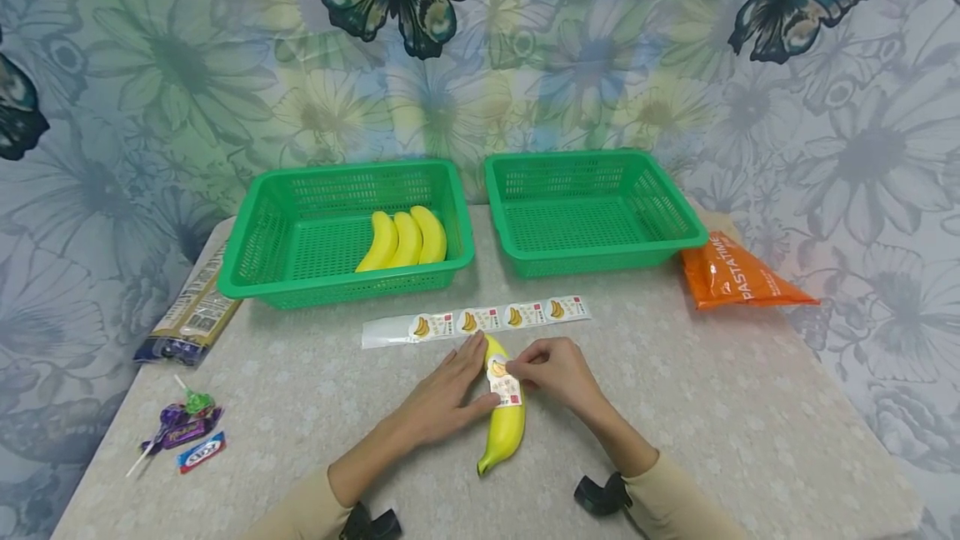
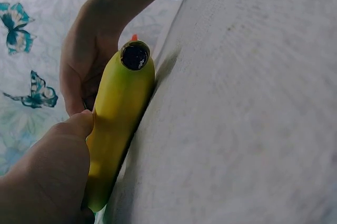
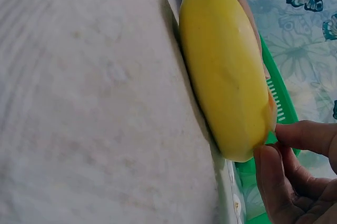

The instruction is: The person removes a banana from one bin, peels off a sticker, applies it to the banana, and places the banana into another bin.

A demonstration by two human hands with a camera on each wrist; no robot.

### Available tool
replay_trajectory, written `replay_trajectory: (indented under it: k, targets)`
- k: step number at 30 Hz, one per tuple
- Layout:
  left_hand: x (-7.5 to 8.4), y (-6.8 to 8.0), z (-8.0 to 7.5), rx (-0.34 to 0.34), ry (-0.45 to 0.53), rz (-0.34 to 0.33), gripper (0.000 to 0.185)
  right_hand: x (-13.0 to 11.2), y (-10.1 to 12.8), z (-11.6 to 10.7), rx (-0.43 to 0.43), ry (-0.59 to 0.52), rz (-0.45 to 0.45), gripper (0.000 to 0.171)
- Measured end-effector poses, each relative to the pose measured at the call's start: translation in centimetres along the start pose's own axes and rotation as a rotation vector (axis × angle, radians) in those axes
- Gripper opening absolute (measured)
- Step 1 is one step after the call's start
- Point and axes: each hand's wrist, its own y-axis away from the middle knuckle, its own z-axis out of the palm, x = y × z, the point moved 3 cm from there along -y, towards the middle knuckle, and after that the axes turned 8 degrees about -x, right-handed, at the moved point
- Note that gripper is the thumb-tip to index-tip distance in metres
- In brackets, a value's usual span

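Banana in hands, left basket 3 bananas

You wear a long-sleeved top in a pale cream-beige; the left sleeve and the right sleeve both end just short of your wrists. A black clamp-like mount sits under your right wrist, and another black mount under your left. Your hands are bare.
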Motion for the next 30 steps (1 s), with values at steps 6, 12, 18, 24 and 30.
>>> replay_trajectory:
  k: [6, 12, 18, 24, 30]
  targets:
    - [0.0, 0.0, 0.0, 0.009, -0.009, 0.015, 0.085, 0.4, -0.2, 0.1, -0.008, -0.049, 0.029, 0.017]
    - [0.1, -0.1, -0.1, 0.013, -0.017, 0.017, 0.085, 1.0, -0.9, 0.1, -0.037, -0.113, 0.06, 0.019]
    - [0.1, 0.0, -0.1, 0.022, -0.022, 0.02, 0.086, 1.6, -1.3, 0.2, -0.073, -0.175, 0.084, 0.024]
    - [0.0, -0.1, 0.0, 0.015, -0.02, 0.019, 0.086, 2.1, -1.5, 0.4, -0.119, -0.239, 0.109, 0.033]
    - [-0.1, -0.2, 0.0, 0.021, -0.017, 0.024, 0.088, 2.2, -1.7, 0.5, -0.149, -0.248, 0.103, 0.029]
